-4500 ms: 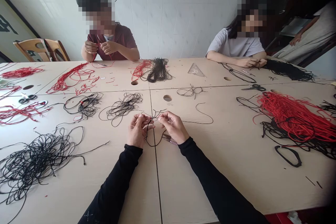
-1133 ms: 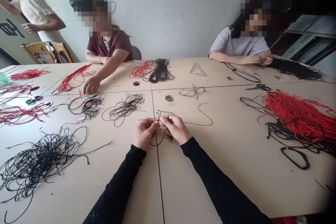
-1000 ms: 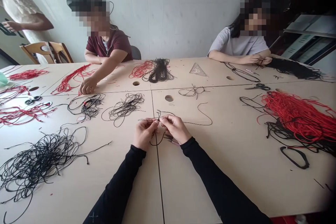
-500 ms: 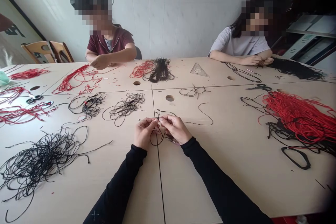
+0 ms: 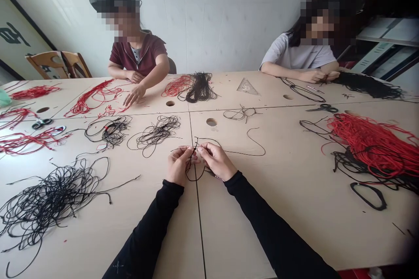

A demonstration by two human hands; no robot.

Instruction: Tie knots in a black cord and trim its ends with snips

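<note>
Black cord (image 5: 193, 170) is pinched in both hands; the left hand (image 5: 178, 166) and right hand (image 5: 216, 161) have drawn nearer each other over the counter (image 5: 262, 192), so its loop seems pulled tighter.

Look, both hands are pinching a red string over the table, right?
No. The string pinched by the left hand and right hand over the table is black, not red; the head view shows it.
</note>
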